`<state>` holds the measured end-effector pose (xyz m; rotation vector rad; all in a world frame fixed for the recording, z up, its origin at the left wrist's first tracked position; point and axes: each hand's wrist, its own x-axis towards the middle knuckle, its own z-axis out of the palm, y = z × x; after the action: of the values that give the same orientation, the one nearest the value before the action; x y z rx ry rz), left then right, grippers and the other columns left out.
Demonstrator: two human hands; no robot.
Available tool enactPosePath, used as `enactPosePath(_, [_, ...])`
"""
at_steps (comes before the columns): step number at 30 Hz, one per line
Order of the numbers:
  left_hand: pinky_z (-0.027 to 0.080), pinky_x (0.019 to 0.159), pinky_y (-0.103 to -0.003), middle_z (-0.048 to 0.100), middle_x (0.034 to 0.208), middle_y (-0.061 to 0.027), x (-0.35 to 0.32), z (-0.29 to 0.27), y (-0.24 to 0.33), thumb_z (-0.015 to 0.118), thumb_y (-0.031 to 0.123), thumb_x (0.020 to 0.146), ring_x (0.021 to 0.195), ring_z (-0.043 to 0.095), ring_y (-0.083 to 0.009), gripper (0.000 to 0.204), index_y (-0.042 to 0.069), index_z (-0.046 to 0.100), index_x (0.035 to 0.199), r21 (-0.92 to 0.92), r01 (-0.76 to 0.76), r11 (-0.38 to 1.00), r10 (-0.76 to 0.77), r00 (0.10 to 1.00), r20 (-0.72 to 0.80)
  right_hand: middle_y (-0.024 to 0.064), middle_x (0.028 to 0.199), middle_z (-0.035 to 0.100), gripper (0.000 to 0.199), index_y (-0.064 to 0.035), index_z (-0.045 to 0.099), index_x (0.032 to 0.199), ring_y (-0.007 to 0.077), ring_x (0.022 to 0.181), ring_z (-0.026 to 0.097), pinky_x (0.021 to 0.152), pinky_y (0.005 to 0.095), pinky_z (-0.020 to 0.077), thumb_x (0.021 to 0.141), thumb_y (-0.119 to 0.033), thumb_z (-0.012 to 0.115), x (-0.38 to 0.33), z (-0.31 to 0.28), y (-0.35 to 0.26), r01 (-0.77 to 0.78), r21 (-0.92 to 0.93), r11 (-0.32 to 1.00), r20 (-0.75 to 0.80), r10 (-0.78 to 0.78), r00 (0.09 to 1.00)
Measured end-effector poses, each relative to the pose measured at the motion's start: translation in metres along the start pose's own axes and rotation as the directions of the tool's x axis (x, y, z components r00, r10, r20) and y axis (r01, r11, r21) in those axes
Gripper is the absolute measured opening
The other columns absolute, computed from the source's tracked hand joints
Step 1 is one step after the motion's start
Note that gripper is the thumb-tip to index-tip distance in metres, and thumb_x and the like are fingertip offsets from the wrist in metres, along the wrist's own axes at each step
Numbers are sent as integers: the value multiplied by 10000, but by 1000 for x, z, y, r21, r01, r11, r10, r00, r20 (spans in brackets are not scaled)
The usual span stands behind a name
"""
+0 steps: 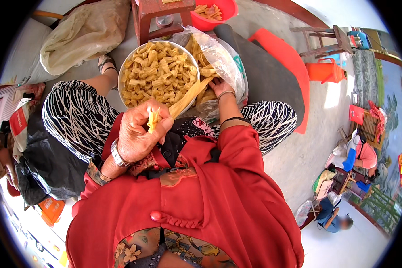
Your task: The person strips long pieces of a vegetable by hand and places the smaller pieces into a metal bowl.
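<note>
My left hand (147,127), with a metal watch on its wrist, is closed on a flat yellow strip (186,98). A short folded end pokes out between thumb and fingers, and the long part runs right toward the bag. My right hand (222,87) reaches into a clear plastic bag (222,56) of similar strips; its fingers look apart and touch the strips, with the tips partly hidden. Beside it, in front of my lap, a round white basin (123,91) is heaped with short knotted yellow pieces (158,73).
Beyond the basin stand a red-brown wooden stool (143,20) and a red basin (230,10) with more pieces. A dark mat (272,71) lies to the right, near an orange jug (326,71). A large sack (82,38) rests at the far left. Other people sit at the right.
</note>
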<state>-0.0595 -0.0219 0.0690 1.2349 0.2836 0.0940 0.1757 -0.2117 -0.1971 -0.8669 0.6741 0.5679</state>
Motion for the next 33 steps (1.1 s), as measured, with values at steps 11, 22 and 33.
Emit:
enactPosePath(11, [420,506,-227,575,689,-18,2,-4,7,619,-53,786,542,542,-91,112,47,568,793,199,-61,978,56,998,32,146,1246,522,356,-52,502,1219,304,1149,504,921,510,439,898,-208,499,52,0,4,11,-248,969,-196,-61,979])
enactPosePath(22, [408,492,-229,578,671,-30,24,-2,20,617,-64,741,544,544,-110,125,46,562,764,240,-78,968,67,996,53,157,1159,556,291,-44,548,1125,312,1083,537,889,476,457,864,-168,511,72,11,19,0,-455,890,-210,-107,972])
enactPosePath(33, [403,489,-225,569,675,-26,43,2,11,603,-63,783,536,537,-92,115,39,559,808,167,20,986,-26,999,34,169,1071,590,233,-37,594,1032,320,1017,570,858,443,475,830,-128,522,63,20,12,220,-942,-255,238,-45,970])
